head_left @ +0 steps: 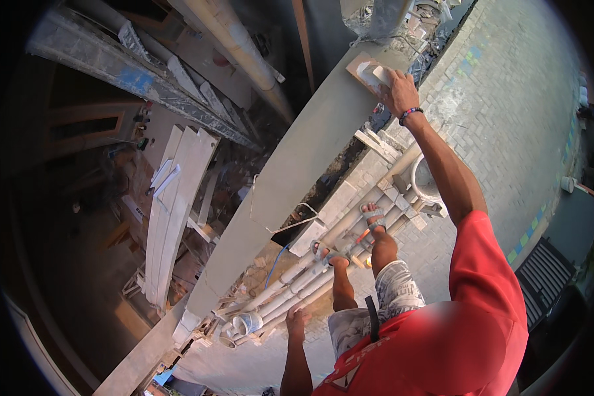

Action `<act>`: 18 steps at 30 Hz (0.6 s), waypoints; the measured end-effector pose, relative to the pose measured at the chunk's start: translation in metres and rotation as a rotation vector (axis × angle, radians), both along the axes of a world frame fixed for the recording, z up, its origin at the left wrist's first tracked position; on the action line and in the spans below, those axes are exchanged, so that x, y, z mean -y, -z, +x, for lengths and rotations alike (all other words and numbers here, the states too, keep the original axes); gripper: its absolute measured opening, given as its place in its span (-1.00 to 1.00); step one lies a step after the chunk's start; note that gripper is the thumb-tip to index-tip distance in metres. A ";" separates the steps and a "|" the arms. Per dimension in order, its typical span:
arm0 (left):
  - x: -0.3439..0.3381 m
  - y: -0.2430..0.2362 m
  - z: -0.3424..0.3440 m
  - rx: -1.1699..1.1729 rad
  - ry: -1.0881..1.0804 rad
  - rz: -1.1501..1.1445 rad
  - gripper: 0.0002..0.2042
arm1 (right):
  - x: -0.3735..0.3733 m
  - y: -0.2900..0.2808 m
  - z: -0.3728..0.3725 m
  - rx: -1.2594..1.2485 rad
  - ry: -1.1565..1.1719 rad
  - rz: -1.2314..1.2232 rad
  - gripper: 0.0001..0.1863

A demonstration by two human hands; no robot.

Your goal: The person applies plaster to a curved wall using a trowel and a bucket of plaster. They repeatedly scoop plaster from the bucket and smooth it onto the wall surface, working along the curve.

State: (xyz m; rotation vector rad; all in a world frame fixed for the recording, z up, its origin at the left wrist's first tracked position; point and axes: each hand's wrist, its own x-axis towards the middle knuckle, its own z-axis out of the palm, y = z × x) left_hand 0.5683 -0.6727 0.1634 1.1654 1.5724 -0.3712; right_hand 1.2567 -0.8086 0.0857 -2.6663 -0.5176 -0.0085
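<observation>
My right hand (401, 96), with a beaded band at the wrist, is closed around the pale handle of a plastering float (363, 74). The float's flat brown board rests against the upper end of a long grey plastered beam (310, 142). Smooth grey plaster covers the face of this beam, which slants down to the lower left. My left hand (298, 322) hangs low, away from the beam, its fingers loosely bent and apart with nothing visible in them. Close to it, a small white bucket (247, 323) smeared with mortar sits by the poles.
My sandalled feet stand on a scaffold of long poles (297, 284). Bent wire (287, 228) sticks out around the beam. A round white bucket (426, 181) is under my right arm. Left of the beam the ground drops to planks (178, 218) and debris; brick paving (501, 112) lies right.
</observation>
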 end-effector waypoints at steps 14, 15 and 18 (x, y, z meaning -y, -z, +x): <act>0.005 -0.020 0.029 0.051 0.020 -0.013 -0.57 | -0.085 -0.012 -0.138 -0.122 -0.403 0.243 -0.54; 0.008 -0.023 0.017 0.005 -0.019 -0.007 -0.58 | -0.080 -0.023 -0.104 -0.145 -0.271 0.201 -0.51; 0.007 -0.023 -0.013 -0.121 -0.068 -0.023 -0.60 | -0.049 -0.002 -0.003 -0.032 -0.054 0.043 -0.50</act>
